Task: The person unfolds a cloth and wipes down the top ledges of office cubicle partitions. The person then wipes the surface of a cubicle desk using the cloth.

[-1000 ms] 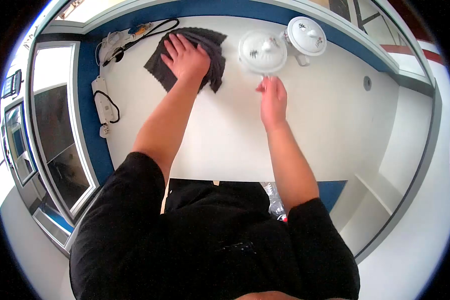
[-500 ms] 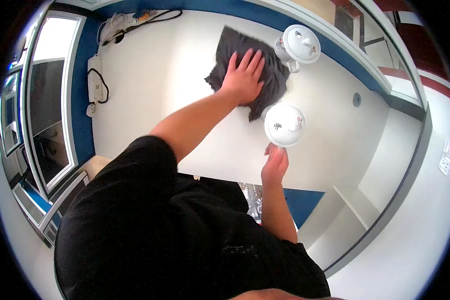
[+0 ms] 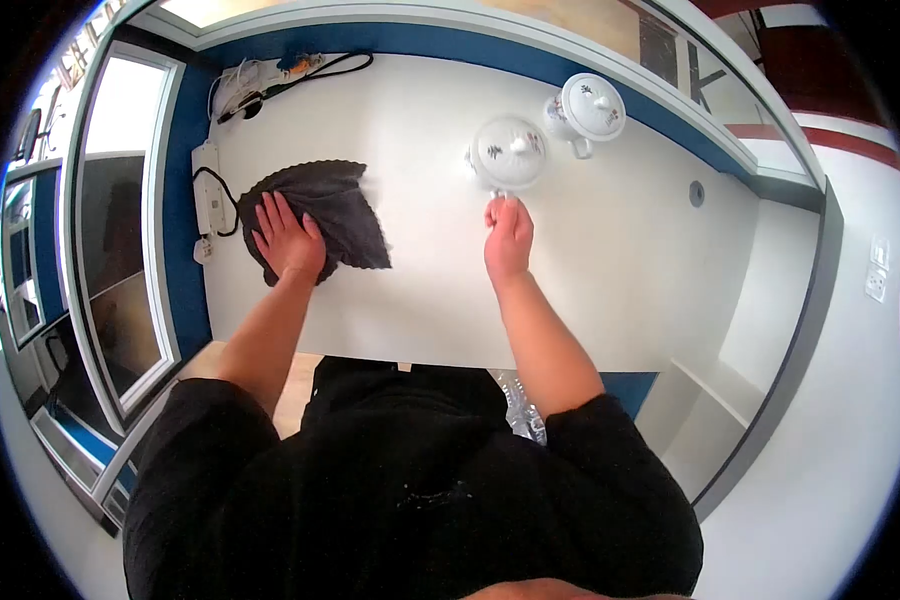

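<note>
1. White desk (image 3: 590,270), blue panels (image 3: 192,290) along its back and left.
2. Dark grey cloth (image 3: 345,215), scallop-edged and rumpled, lies at left under the flat, spread left hand (image 3: 295,248).
3. Curled right hand (image 3: 510,235) grips the handle of a white lidded cup (image 3: 510,153), blurred, near another cup (image 3: 587,108).

My black shirt (image 3: 410,540) spans the near centre, its matte fabric softly creased. The left sleeve (image 3: 205,430) and right sleeve (image 3: 620,445) are short, plain and loose, ending near the elbows. A pale chest marking (image 3: 436,495), too small to read, forms a short broken line. My left hand (image 3: 292,245) and right hand (image 3: 509,238) are bare. Farther off, black lap clothing (image 3: 400,390) adjoins the shirt.
</note>
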The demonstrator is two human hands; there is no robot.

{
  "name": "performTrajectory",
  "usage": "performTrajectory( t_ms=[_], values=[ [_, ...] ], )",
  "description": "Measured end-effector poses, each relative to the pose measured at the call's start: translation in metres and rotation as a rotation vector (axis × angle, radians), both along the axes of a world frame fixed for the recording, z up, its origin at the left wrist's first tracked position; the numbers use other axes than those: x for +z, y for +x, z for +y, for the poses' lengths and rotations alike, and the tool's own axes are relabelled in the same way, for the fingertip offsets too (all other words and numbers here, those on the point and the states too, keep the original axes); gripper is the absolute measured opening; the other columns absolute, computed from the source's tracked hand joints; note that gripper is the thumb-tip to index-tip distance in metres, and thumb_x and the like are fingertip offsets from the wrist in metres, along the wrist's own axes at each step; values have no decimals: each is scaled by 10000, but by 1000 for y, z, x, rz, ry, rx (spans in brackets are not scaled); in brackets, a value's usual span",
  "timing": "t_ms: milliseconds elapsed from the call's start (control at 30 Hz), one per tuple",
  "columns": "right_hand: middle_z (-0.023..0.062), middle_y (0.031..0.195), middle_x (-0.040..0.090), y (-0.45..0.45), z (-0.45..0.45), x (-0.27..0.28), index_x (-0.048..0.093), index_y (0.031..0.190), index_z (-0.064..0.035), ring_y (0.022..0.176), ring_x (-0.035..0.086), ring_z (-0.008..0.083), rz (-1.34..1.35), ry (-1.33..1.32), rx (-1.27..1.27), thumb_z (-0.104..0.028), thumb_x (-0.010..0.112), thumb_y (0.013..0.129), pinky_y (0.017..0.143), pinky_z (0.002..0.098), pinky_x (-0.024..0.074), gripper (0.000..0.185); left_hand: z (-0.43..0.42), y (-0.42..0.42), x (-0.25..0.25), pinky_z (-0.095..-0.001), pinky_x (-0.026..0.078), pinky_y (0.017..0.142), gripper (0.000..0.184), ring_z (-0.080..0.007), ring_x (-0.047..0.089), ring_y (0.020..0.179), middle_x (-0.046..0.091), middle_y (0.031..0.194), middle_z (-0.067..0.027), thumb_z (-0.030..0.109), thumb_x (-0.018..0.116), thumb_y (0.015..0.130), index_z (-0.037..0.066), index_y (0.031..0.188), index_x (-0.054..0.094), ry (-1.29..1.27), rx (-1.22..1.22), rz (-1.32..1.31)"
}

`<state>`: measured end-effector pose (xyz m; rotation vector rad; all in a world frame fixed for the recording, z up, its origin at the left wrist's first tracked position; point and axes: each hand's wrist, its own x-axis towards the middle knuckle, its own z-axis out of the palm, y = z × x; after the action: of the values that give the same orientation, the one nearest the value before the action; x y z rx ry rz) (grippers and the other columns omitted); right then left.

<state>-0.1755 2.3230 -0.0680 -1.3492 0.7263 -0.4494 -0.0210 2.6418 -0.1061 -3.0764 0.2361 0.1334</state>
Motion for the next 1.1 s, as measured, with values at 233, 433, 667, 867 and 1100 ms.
performTrajectory(
  t_ms=[233, 433, 667, 867, 1100],
  values=[
    [0, 799, 545, 97, -20, -13, 551, 852, -62, 718, 480, 112, -79, -48, -52, -326, 450, 1134, 658, 287, 425, 399, -5, 1, 3, -553, 151, 1307, 764, -284, 122, 1657, 146, 1798, -60, 411, 462, 1043, 118, 1705, 218, -20, 51, 6],
    [39, 869, 627, 125, -28, 3, 605, 938, -51, 766, 576, 144, 1, -39, -73, -348, 497, 1113, 719, 286, 493, 361, -8, -1, 6, -562, 144, 1303, 787, -300, 110, 1658, 126, 1802, -69, 425, 467, 1036, 99, 1704, 208, -26, 39, 8],
    [174, 1183, 549, 72, -93, -40, 570, 1166, 46, 875, 660, 264, 330, -826, -850, -328, 609, 1072, 792, 391, 552, 387, -6, -2, 7, -584, 138, 1297, 809, -323, 92, 1660, 110, 1802, -99, 425, 481, 1031, 62, 1699, 204, -14, -27, 15],
    [55, 948, 605, 44, -138, 7, 625, 1096, -40, 744, 653, 156, 27, -15, -236, -353, 502, 1128, 623, 289, 510, 338, -19, -26, 25, -598, 131, 1297, 828, -361, 81, 1657, 121, 1789, -170, 388, 556, 1002, -20, 1661, 266, 30, -231, 109],
    [-25, 770, 453, 13, -154, -7, 509, 853, -97, 663, 365, 92, -239, 259, -263, -275, 528, 1107, 627, 286, 375, 311, -161, -156, 32, -601, 52, 1301, 810, -412, 32, 1651, 108, 1779, -224, 461, 561, 984, -37, 1602, 404, -33, -623, 364]
  ],
)
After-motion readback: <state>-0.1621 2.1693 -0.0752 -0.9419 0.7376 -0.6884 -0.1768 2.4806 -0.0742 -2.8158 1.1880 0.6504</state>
